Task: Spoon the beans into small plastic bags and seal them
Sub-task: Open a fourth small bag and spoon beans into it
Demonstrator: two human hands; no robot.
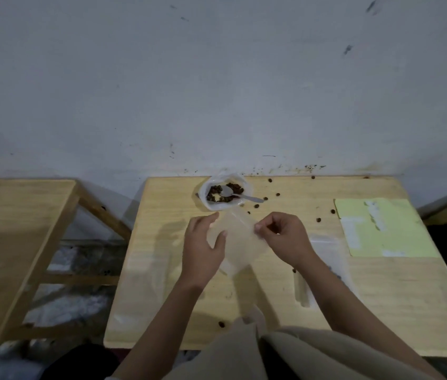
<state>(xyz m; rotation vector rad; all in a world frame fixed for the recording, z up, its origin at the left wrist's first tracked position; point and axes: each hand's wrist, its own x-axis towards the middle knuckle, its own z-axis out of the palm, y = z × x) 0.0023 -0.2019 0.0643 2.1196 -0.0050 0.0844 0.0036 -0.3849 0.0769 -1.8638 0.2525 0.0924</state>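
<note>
A small clear plastic bag [240, 241] is held above the middle of the wooden table [381, 297]. My left hand [203, 248] grips its left edge, thumb across the front. My right hand [282, 237] pinches its right upper edge between thumb and fingers. The bag looks empty. Behind it, near the wall, an open white plastic bag [211, 204] holds dark brown beans [214, 192], and a metal spoon [240, 195] lies in it with its handle pointing right.
Loose beans [318, 219] are scattered over the far part of the table. A yellow-green sheet [384, 229] lies at the right, with more clear bags [329, 256] beside it. A second wooden table [11, 242] stands to the left, across a gap.
</note>
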